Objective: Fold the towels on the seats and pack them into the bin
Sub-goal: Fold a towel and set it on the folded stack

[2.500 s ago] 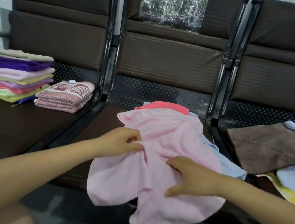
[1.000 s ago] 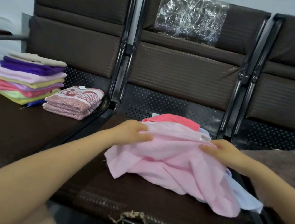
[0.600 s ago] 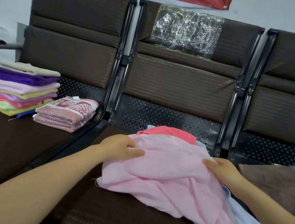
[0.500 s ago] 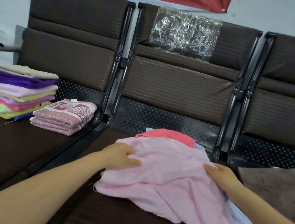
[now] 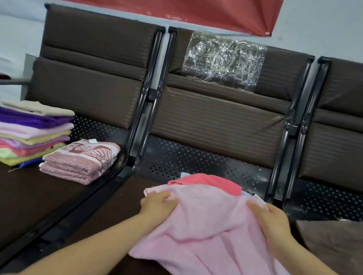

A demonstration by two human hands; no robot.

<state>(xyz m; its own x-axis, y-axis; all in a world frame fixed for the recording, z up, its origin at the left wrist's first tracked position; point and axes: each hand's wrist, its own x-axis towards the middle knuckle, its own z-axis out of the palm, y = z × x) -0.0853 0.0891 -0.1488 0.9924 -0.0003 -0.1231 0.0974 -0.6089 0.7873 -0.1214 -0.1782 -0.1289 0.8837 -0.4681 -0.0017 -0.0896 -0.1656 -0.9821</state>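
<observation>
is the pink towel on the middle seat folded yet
Not folded. The pink towel lies rumpled and creased, its lower edge uneven, with the left hand and right hand gripping its top corners.

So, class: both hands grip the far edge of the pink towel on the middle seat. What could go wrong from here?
1. The pink towel is bunched and its near end droops toward the seat's front edge; it may slip off or fold crooked.
2. The left hand and right hand hold it over a coral towel, which they may drag along.
3. A wide sweep could knock the folded patterned towel nearby.
</observation>
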